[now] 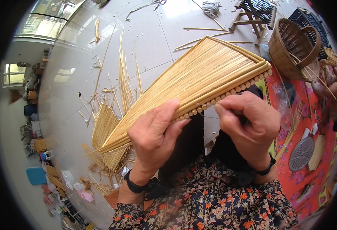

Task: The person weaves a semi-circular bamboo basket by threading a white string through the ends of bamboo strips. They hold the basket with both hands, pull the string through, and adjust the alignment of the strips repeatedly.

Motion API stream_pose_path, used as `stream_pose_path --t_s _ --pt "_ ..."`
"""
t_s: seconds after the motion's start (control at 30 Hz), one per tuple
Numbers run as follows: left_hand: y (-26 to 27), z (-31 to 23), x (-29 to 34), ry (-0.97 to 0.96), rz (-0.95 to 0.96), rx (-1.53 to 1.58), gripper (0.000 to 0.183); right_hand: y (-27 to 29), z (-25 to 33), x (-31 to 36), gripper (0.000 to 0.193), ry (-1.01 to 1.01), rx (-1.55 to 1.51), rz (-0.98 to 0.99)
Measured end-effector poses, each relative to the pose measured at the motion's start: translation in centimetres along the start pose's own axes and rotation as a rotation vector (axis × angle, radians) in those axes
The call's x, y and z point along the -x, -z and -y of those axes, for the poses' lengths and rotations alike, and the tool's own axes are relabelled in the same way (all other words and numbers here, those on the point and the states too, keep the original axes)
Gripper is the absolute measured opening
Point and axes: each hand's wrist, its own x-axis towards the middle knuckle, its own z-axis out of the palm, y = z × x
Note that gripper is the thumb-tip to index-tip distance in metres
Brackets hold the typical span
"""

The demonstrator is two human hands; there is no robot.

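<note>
A broad panel of yellow reed sticks (183, 78), laid side by side with a stick frame along its edges, slants across the middle above my lap. My left hand (153, 128) is closed on its near edge, thumb and fingers on either side. Cut round stick ends line that edge between my hands. Close to these ends, at the right part of the edge, my right hand (251, 124) is closed in a pinch. A thin dark strand seems to run below the edge near its fingertips, but what the fingers hold is too small to make out.
Another reed piece (106, 126) and loose sticks (124, 84) lie on the tiled floor at left. A wicker basket (287, 50) and a small wooden stool (252, 19) stand far right. On the red floral mat (291, 134) rests a grey perforated disc (302, 153). Another person's hand (336, 96) shows at right.
</note>
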Motion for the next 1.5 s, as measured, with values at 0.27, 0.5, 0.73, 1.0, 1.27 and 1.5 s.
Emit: stream_pose_path --t_s 0.27,0.5,0.73,1.0,1.27,1.5 --pt "0.0 0.1 0.1 -0.010 -0.001 0.010 0.052 -1.2 -0.3 0.0 0.022 0.067 -0.019 0.009" --pt "0.2 -0.1 -0.1 -0.018 0.032 -0.013 0.051 -1.0 0.0 0.1 0.022 0.057 0.072 -0.023" --pt "0.1 0.0 0.1 0.006 0.003 0.023 0.052 -0.1 0.5 0.0 0.020 -0.040 -0.031 -0.038" --pt "0.4 -0.2 0.1 0.027 0.029 0.043 0.049 -1.2 -0.3 0.2 0.019 0.008 -0.029 0.004" --pt "0.1 -0.1 -0.1 0.003 0.020 0.004 0.052 -1.3 0.0 0.4 0.022 0.065 0.072 -0.026" --pt "0.4 0.3 0.2 0.101 -0.048 0.136 0.045 -0.1 -0.4 0.2 0.019 0.012 -0.090 -0.095"
